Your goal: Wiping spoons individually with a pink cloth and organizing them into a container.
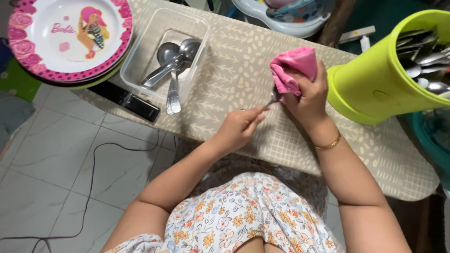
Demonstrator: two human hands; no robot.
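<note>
Spoon (272,100) between both hands, cloth-wrapped.

At ten o'clock, a pink-rimmed plate (65,40) tops a stack. Beside it a clear tub (145,51) holds spoons (174,65). At two o'clock stands a lime-green cutlery holder (375,79).

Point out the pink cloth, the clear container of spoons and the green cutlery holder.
pink cloth (294,65), head view, on its bunched top.
clear container (146,44), head view, left wall.
green cutlery holder (375,79), head view, outer side.
</note>
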